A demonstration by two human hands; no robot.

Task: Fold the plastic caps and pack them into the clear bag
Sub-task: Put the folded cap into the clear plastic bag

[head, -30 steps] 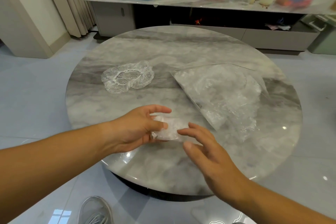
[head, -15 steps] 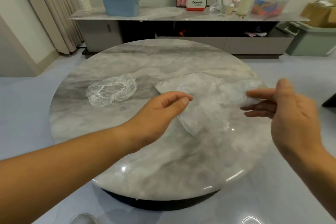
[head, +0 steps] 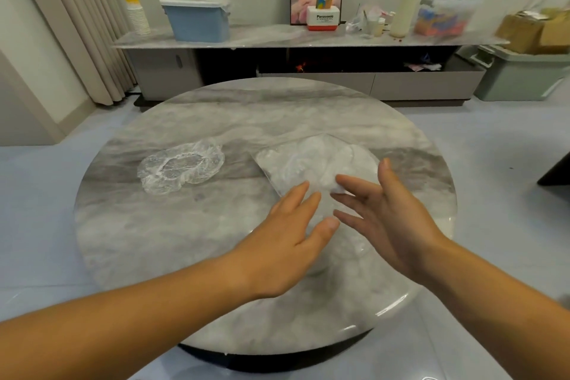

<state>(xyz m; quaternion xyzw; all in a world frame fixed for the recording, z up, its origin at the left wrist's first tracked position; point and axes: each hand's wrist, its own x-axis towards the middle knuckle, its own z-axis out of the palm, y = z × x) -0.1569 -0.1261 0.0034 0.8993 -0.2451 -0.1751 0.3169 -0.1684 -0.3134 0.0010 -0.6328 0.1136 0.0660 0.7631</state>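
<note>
Both hands hang over the middle of the round marble table point(head: 185, 256), close together but not touching. I see the left hand point(head: 287, 241) palm down with its fingers straight and side by side, the fingertips over the near corner of the clear bag point(head: 311, 160). Its grip is apart and holds nothing. The right hand point(head: 391, 216) stands on edge just beside it, thumb up and fingers straight and spread, so its grip is apart too.

A small white wad of plastic point(head: 338, 187) shows right at that hand's index fingertip, over the bag. I cannot tell whether it is a folded cap or part of what the bag holds, nor whether the finger touches it.

The clear bag lies flat, a little toward the right edge from the centre, with crumpled clear plastic inside. One plastic cap point(head: 182, 170) lies unfolded and flat toward the left edge of the table, well apart from the bag, its gathered rim showing as a ring.

Beyond the far edge I make out a long sideboard point(head: 277, 38) carrying a blue lidded box point(head: 197, 21) and a stack of paper cups point(head: 137, 14).
</note>
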